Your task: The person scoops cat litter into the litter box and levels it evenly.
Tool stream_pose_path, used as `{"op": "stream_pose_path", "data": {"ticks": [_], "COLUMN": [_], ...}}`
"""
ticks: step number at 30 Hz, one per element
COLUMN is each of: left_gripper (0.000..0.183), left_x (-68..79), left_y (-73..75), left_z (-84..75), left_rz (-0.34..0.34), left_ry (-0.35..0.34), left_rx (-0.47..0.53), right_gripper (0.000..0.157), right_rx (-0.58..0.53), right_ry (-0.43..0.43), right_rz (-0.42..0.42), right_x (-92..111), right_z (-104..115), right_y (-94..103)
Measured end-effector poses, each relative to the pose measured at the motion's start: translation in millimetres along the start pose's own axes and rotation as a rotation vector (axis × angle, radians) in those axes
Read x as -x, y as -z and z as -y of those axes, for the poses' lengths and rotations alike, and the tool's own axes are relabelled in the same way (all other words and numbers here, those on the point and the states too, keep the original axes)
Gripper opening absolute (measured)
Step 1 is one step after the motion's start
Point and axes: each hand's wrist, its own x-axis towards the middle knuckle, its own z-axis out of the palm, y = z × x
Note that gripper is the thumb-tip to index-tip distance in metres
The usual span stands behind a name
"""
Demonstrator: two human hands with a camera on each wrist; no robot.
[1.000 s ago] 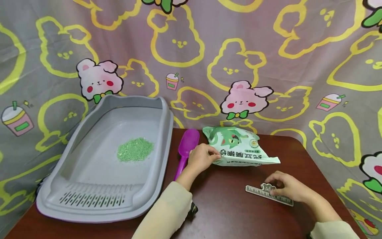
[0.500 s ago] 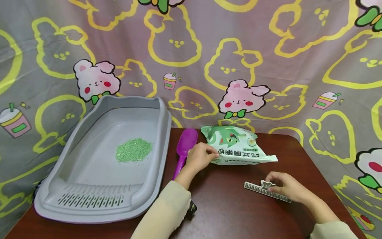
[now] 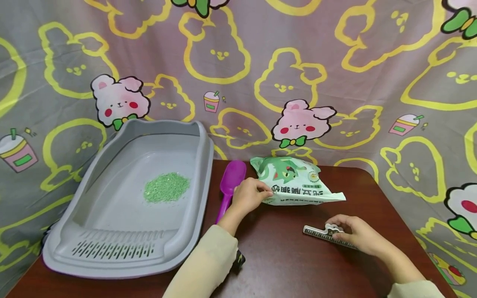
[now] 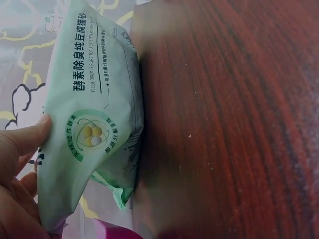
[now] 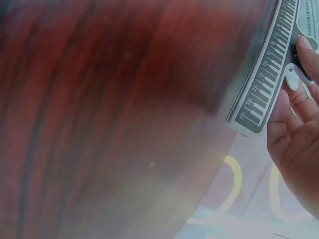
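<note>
My left hand [image 3: 249, 195] pinches the near left corner of a pale green cat litter bag [image 3: 287, 182]. In the left wrist view the thumb lies against the top flap of the bag [image 4: 94, 104], which stands up from the table. The bag's folded front edge runs toward the right. My right hand [image 3: 357, 232] holds a long clip [image 3: 314, 232] by its grip tabs, to the right and nearer than the bag. A piano-key and number pattern marks the clip [image 5: 264, 92] in the right wrist view; its far end is cut off there.
A grey litter box [image 3: 208, 178] fills the left of the brown table [image 3: 283, 265], with a pile of green litter granules [image 3: 167, 187] inside. Between box and bag lies a purple scoop [image 3: 232, 176], partly behind my left hand. A patterned curtain [image 3: 238, 49] hangs behind.
The clip in my right hand has tilted up and turned, so its printed face shows less in the head view. My left hand stays on the bag corner. The head view has shifted slightly.
</note>
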Motion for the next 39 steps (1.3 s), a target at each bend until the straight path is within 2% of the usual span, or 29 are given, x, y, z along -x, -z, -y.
{"op": "stream_pose_path", "data": {"ticks": [6, 10, 13, 17, 21, 25, 31, 32, 34, 35, 39], "left_gripper": [0.005, 0.004, 0.004, 0.004, 0.004, 0.005, 0.005, 0.005, 0.004, 0.004, 0.004], "left_x": [-0.7, -0.9, -1.1, -1.2, -0.9, -0.8, -0.7, -0.8, -0.9, -0.8, -0.2], "left_y": [-0.4, 0.0, 0.2, 0.6, 1.1, 1.4, 1.2, 1.1, 0.9, 0.9, 0.9], "left_z": [0.2, -0.1, 0.2, 0.6, 0.6, 0.4, -0.3, -0.4, -0.5, -0.5, 0.2], "left_rz": [-0.007, -0.007, -0.004, -0.001, 0.003, 0.001, 0.003, 0.005, 0.006, 0.006, 0.002], "left_ry": [-0.001, -0.003, -0.002, 0.001, 0.0, 0.0, -0.002, -0.004, -0.007, -0.007, 0.001], "left_rx": [0.0, 0.003, 0.006, 0.01, 0.016, 0.021, 0.012, 0.011, 0.013, 0.014, 0.021], "right_gripper": [0.021, 0.026, 0.033, 0.041, 0.045, 0.046, 0.041, 0.037, 0.016, 0.012, 0.053], "right_rx": [0.044, 0.114, 0.154, 0.226, 0.303, 0.367, 0.462, 0.464, 0.464, 0.463, 0.468], "right_ry": [-0.049, -0.069, -0.043, 0.018, 0.059, 0.081, 0.116, 0.128, 0.156, 0.171, 0.22], "right_rz": [-0.1, -0.253, -0.361, -0.46, -0.527, -0.558, -0.576, -0.585, -0.61, -0.622, -0.678], "right_x": [4.8, 9.8, 12.7, 15.2, 16.2, 14.7, 14.0, 14.3, 13.6, 12.8, 7.7], "right_z": [11.1, 19.1, 24.7, 30.8, 35.3, 36.8, 36.6, 37.0, 36.9, 36.8, 36.9], "right_y": [5.9, 8.9, 12.3, 18.3, 25.1, 30.2, 30.7, 30.5, 31.3, 32.1, 36.5]}}
